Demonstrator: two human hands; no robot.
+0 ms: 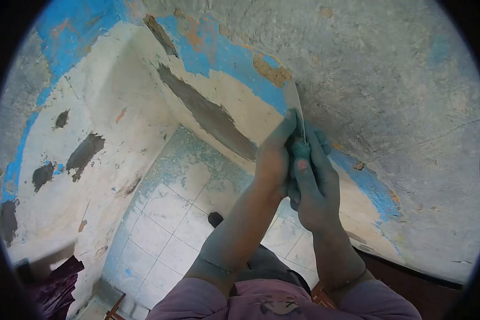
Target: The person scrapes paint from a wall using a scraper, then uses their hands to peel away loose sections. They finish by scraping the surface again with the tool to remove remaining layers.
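Both of my hands are together on a scraper with a thin metal blade, held up to the wall in front of me. My right hand is closed around its handle, the thumb lying along the near side. From the other side my left hand grips it too, fingers reaching up by the base of the blade. The blade tip meets the edge of the blue paint strip, beside a patch of bare brown plaster. My fingers partly hide the handle.
Rough grey wall spreads above and right. The cream wall at left has several dark chipped patches. Dusty floor tiles lie below. Dark purple cloth hangs lower left; a brown wooden piece stands lower right.
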